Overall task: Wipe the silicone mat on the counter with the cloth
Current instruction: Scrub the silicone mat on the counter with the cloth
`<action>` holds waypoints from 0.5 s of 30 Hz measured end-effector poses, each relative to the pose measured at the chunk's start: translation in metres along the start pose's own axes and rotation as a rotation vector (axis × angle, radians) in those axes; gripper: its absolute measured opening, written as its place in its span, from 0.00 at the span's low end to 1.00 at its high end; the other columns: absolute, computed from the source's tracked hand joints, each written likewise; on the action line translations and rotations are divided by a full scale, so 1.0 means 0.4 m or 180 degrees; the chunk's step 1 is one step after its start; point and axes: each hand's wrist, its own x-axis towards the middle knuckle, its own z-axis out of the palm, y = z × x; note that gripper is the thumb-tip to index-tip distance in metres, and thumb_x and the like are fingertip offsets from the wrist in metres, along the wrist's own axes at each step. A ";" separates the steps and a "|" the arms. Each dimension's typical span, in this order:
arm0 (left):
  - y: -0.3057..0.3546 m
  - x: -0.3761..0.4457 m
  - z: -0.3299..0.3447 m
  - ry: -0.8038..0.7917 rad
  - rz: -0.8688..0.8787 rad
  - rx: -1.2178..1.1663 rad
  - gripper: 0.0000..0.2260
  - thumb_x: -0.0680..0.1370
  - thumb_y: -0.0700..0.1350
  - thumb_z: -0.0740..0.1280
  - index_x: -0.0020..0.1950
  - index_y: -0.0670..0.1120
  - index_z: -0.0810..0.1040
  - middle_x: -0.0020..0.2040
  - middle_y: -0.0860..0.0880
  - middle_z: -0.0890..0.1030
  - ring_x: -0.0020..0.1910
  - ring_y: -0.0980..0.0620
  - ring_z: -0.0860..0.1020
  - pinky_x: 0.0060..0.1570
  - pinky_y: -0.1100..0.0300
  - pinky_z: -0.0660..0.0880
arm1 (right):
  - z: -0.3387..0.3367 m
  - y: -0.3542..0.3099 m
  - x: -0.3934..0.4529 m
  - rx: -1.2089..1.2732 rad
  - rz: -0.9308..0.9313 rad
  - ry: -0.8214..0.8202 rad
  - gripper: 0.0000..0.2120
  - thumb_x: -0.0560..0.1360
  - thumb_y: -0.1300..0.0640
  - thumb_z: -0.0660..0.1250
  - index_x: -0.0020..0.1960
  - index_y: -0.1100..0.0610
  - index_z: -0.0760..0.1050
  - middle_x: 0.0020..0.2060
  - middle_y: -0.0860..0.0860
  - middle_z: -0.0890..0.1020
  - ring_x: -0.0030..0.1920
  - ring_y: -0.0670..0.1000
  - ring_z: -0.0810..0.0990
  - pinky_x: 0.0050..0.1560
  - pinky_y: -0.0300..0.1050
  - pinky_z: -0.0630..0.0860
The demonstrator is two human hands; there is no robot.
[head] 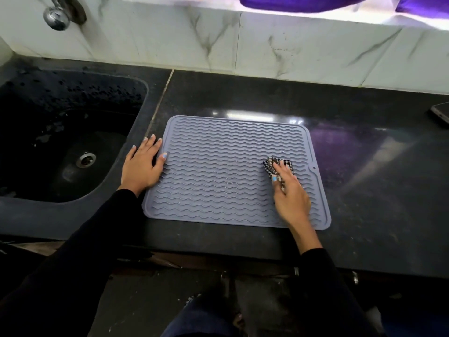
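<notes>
lying flat, grey wavy-ribbed mat (218,171); right hand (290,193) grasping seemingly checked cloth (277,166); left hand (142,164) released.

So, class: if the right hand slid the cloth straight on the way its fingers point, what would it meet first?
The right hand points up-left across the mat. Past the cloth, only bare ridges lie ahead, then probably the mat's far rim and counter.

Head view: looked forward and steeply down from above the counter (243,93).
Nearness: close, at arm's reach.
Framing: wide-angle, edges bowed.
Shared view: single camera only.
</notes>
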 end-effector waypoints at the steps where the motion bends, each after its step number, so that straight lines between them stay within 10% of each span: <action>1: 0.000 0.000 0.000 0.0003 0.0007 -0.0008 0.28 0.76 0.58 0.48 0.74 0.48 0.62 0.76 0.49 0.60 0.75 0.52 0.56 0.73 0.51 0.49 | -0.005 0.007 0.007 0.0373 0.0066 0.0035 0.20 0.80 0.53 0.57 0.71 0.42 0.63 0.72 0.41 0.63 0.70 0.48 0.65 0.68 0.54 0.65; 8: -0.005 -0.002 0.002 0.0009 0.0014 -0.0091 0.28 0.77 0.59 0.48 0.73 0.48 0.63 0.75 0.49 0.61 0.75 0.53 0.56 0.73 0.52 0.48 | -0.089 0.014 0.064 0.3549 0.1196 0.0623 0.17 0.81 0.60 0.53 0.67 0.59 0.70 0.56 0.50 0.80 0.57 0.49 0.78 0.46 0.34 0.77; 15: -0.008 0.002 0.007 0.0038 -0.0016 -0.0036 0.27 0.77 0.58 0.47 0.74 0.49 0.63 0.75 0.50 0.60 0.75 0.54 0.55 0.73 0.53 0.48 | 0.022 -0.010 0.002 -0.0869 -0.0270 0.0206 0.24 0.81 0.49 0.47 0.76 0.52 0.52 0.76 0.50 0.53 0.76 0.51 0.50 0.75 0.54 0.51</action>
